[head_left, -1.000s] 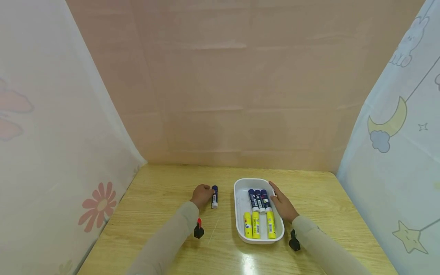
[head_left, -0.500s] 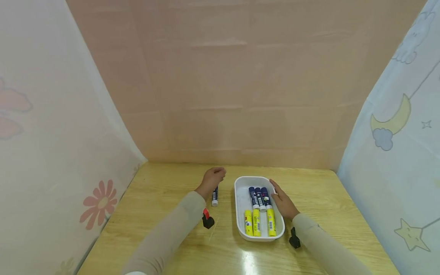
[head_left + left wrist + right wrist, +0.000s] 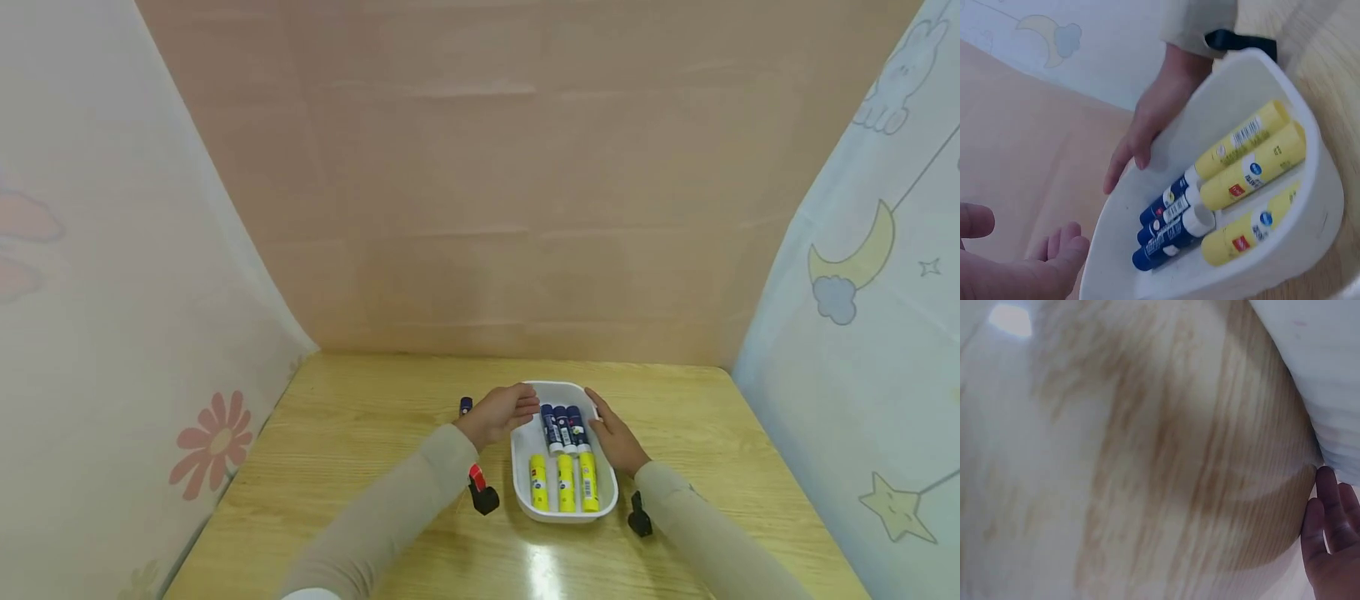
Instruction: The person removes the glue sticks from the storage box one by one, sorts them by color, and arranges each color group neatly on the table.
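A white plastic tray (image 3: 518, 479) stands on the table with three blue glue sticks (image 3: 561, 429) toward its far end and three yellow glue sticks (image 3: 566, 483) toward its near end. My left hand (image 3: 504, 414) is at the tray's left rim, fingers extended and nothing in them; the left wrist view shows its thumb apart from the fingers. Straight fingers of my right hand (image 3: 618, 442) rest along the tray's right side, the thumb at the rim. Another blue glue stick (image 3: 466, 405) lies on the table left of the tray, mostly hidden behind my left hand.
The wooden table (image 3: 360, 442) ends at a plain tan backdrop (image 3: 450, 250). Printed cloth hangs along both sides, with a flower on the left one and a moon on the right. Black straps or tags (image 3: 484, 498) hang at both wrists.
My left hand has moved right, from beside the loose blue glue stick to the tray's left rim. The middle yellow glue stick has shifted slightly right. My right hand stays at the tray.
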`<state>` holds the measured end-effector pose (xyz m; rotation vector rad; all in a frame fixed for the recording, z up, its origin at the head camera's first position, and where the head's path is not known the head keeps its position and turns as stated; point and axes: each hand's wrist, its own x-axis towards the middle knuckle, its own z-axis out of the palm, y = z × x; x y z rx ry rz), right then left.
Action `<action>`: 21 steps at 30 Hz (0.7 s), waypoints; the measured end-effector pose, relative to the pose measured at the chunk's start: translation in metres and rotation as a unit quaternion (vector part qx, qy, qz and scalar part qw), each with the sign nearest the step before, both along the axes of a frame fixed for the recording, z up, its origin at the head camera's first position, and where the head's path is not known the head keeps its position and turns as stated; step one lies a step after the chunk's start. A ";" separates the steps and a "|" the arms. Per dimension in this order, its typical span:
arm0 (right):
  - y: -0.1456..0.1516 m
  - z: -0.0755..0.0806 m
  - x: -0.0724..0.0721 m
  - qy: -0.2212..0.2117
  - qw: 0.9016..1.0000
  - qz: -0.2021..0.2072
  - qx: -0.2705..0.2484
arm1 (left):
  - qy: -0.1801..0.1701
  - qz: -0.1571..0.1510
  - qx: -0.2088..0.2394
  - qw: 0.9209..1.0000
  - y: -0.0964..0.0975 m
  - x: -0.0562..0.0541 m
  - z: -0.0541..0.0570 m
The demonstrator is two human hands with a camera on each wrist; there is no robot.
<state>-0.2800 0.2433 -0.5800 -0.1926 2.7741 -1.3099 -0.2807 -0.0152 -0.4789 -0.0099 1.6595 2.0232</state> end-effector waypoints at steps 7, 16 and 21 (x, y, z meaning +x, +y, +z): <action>-0.002 0.000 0.000 0.005 1.000 0.003 -0.001 | -0.059 0.020 0.031 0.998 0.011 0.002 0.000; 0.000 -0.002 -0.001 0.000 1.000 0.002 -0.012 | -0.113 0.047 0.008 0.992 0.025 -0.002 -0.012; -0.001 0.000 0.000 -0.002 1.000 0.000 -0.017 | -0.137 0.063 -0.004 0.989 0.030 -0.006 -0.018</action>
